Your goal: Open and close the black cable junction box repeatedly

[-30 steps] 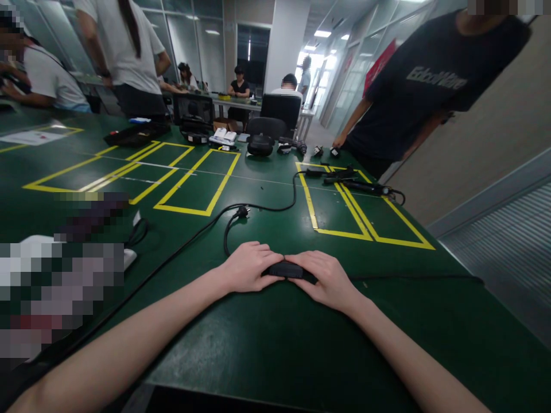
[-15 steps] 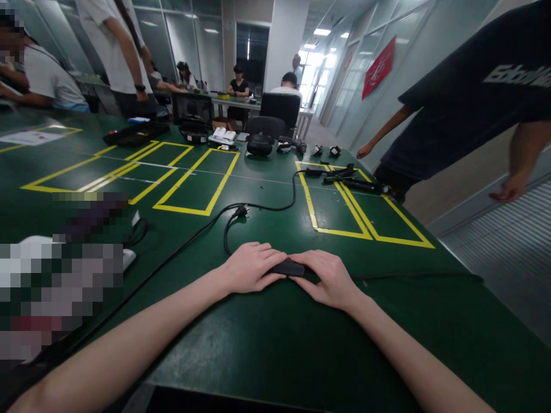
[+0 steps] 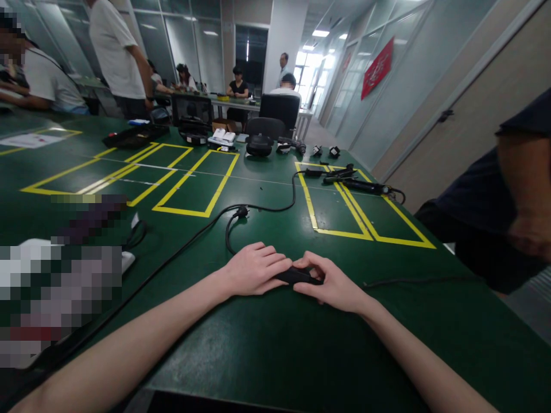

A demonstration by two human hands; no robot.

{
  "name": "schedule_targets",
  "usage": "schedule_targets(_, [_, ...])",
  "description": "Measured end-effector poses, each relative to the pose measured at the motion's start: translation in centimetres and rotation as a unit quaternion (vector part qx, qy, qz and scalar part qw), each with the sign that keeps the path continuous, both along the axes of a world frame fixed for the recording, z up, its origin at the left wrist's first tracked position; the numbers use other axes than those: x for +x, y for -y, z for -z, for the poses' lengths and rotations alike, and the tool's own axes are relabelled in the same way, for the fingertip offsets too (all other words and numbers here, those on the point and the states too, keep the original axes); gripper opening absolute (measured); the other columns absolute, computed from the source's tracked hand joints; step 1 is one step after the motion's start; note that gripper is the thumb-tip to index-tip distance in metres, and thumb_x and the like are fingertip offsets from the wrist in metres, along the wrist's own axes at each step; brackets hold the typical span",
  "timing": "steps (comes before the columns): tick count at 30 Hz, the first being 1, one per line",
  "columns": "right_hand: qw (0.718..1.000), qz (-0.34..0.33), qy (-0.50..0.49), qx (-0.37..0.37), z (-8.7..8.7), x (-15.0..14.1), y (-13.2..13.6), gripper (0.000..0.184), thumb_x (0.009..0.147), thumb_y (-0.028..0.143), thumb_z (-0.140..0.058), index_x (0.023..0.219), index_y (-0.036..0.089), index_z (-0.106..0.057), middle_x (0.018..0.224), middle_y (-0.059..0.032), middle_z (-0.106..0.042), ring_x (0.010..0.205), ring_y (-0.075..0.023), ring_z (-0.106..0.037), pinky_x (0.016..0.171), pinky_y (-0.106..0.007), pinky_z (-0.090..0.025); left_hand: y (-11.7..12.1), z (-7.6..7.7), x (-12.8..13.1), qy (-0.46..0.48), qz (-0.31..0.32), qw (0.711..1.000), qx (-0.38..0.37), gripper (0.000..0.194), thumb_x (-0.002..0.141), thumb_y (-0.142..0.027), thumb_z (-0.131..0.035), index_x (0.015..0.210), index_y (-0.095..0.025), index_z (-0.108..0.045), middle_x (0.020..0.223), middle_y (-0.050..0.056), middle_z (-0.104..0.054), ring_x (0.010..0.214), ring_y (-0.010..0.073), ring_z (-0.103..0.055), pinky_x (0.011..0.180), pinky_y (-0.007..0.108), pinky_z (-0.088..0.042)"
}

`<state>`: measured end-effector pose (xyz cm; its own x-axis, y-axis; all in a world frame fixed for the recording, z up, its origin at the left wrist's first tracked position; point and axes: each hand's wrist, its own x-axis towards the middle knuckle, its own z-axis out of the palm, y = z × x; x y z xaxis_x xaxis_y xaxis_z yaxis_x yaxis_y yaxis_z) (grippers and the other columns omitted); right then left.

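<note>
Closest to the camera there is the green surface (image 3: 275, 355), with bare forearms reaching over it from both lower corners. Between the two hands, low over the middle of this surface, is a black bar (image 3: 297, 276). Whether it touches the surface, I cannot tell. The left hand (image 3: 259, 269) has its grip closed on the left end of the bar, with fingers above and thumb below. The right hand (image 3: 329, 281) also has its grip around the bar, at the right end, with the thumb and the bent fingers on its two sides; how firmly it presses, I cannot tell.

To the left, a white object (image 3: 128, 263) is partly blurred out. A short black cord (image 3: 228, 238) comes out beside the left hand and curves up to a plug (image 3: 242, 211). Just by the plug passes a long black cable (image 3: 181, 246). To the right of the right hand, a dark cord (image 3: 422, 280) lies toward the edge.

Further away, yellow tape (image 3: 185, 211) marks rectangles on the surface. A black tool (image 3: 365, 186) lies across the ones on the right. Near the far edge stand a rounded black case (image 3: 259, 145) and a black tray (image 3: 135, 136). At the right, a person in dark clothes (image 3: 527, 166) is beside the surface; behind it are several people and a chair (image 3: 279, 109).
</note>
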<state>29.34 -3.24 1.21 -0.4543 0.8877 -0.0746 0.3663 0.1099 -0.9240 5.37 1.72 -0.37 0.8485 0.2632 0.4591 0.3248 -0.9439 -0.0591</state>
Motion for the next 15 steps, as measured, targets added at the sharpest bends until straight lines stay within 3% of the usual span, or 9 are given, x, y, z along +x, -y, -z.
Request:
schedule_targets(5, [0.996, 0.041, -0.069, 0.025, 0.3, 0.8, -1.0, 0.044, 0.076, 0.056, -0.085, 0.088, 0.020, -0.063, 0.086, -0.0015, -0.067, 0.062, -0.0112, -0.056, 0.054, -0.023, -0.047, 0.3, -0.1, -0.2, 0.077, -0.017, 0.997, 0.004, 0.037, 0.107, -0.041, -0.049, 0.132, -0.016, -0.062, 0.126, 0.013, -0.073, 0.114, 0.0241, -0.068, 0.095, 0.038, -0.051])
schedule_targets(7, [0.990, 0.091, -0.105, 0.021, 0.1, 2.1, -1.6, 0.046, 0.073, 0.057, -0.086, 0.085, 0.021, -0.061, 0.076, 0.0008, -0.065, 0.050, -0.0086, -0.049, 0.044, -0.021, -0.039, 0.4, -0.3, -0.3, 0.115, -0.020, 0.993, 0.033, 0.037, 0.105, -0.035, -0.052, 0.136, -0.017, -0.059, 0.139, 0.015, -0.067, 0.128, 0.0262, -0.062, 0.107, 0.043, -0.047])
schedule_targets(9, [0.974, 0.174, -0.140, 0.038, -0.4, 3.7, -2.4, 0.046, 0.070, 0.055, -0.088, 0.080, 0.023, -0.056, 0.063, 0.0048, -0.060, 0.037, -0.0053, -0.036, 0.034, -0.019, -0.024, 0.5, -0.5, -0.4, 0.140, -0.023, 0.988, 0.055, 0.036, 0.103, -0.029, -0.055, 0.137, -0.018, -0.058, 0.146, 0.016, -0.062, 0.136, 0.0273, -0.057, 0.114, 0.046, -0.043])
schedule_targets(12, [0.917, 0.321, -0.215, 0.097, -1.5, 6.4, -3.4, 0.051, 0.065, 0.050, -0.090, 0.076, 0.024, -0.047, 0.060, 0.0066, -0.061, 0.032, -0.0030, -0.025, 0.031, -0.018, -0.010, 0.3, -0.5, -0.6, 0.141, -0.019, 0.989, 0.047, 0.035, 0.101, -0.024, -0.056, 0.135, -0.017, -0.060, 0.147, 0.016, -0.061, 0.137, 0.0267, -0.056, 0.115, 0.046, -0.043])
schedule_targets(15, [0.848, 0.418, -0.272, 0.178, -2.2, 9.5, -4.2, 0.054, 0.065, 0.048, -0.086, 0.075, 0.025, -0.038, 0.072, 0.0038, -0.070, 0.032, -0.0022, -0.023, 0.031, -0.019, -0.011, 0.1, -0.1, -0.6, 0.120, -0.008, 0.993, 0.016, 0.032, 0.102, -0.025, -0.054, 0.133, -0.018, -0.062, 0.144, 0.015, -0.063, 0.134, 0.0259, -0.059, 0.113, 0.045, -0.045])
